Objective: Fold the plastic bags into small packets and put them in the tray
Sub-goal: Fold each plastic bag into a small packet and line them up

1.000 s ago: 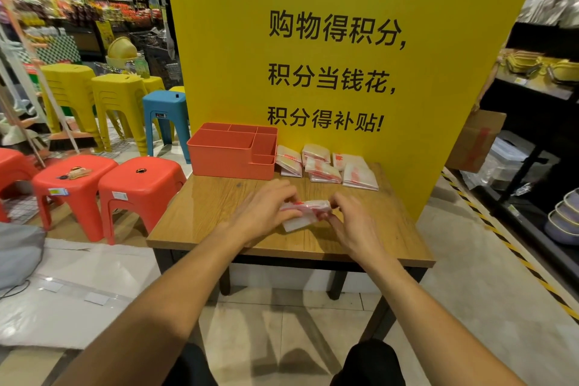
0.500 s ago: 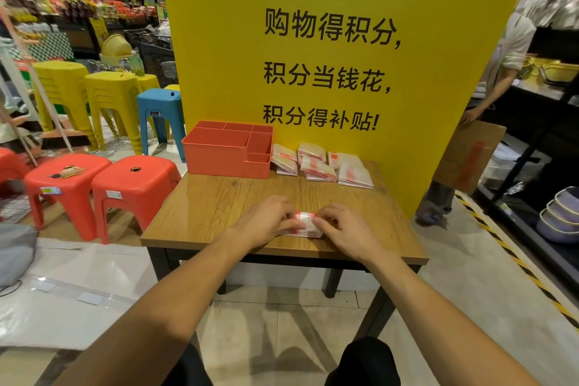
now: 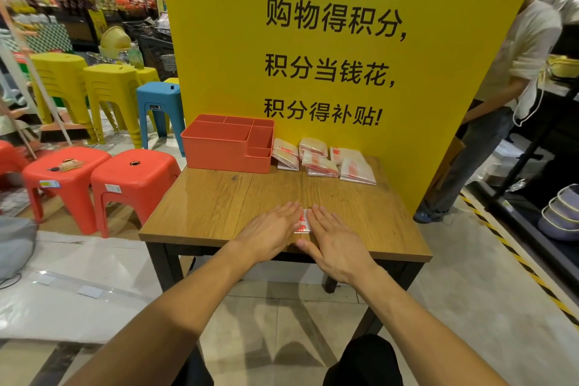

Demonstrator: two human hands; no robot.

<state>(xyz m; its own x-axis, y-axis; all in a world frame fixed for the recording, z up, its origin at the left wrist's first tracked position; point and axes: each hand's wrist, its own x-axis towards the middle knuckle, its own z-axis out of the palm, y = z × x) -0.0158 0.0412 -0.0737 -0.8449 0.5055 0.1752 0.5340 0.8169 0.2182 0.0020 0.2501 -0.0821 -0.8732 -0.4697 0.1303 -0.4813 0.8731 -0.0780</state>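
1. Head view, step in hand: the left hand and right hand lie flat side by side, fingers straight, gripping nothing. Both press down on a folded plastic bag near the front edge of the wooden table. Only a white strip with red print shows between them.
2. Judgement: the packet is being flattened. Firm, even pressure along the creases should push out trapped air, since slippery film tends to spring open once released.
3. Destination: the orange compartment tray stands at the table's back left, well apart from the hands.
4. Surroundings: a pile of plastic bags lies just beside the tray, against the yellow sign panel.
5. Obstructions: nothing lies on the table between packet and tray. A bystander stands to the right, beyond the panel.
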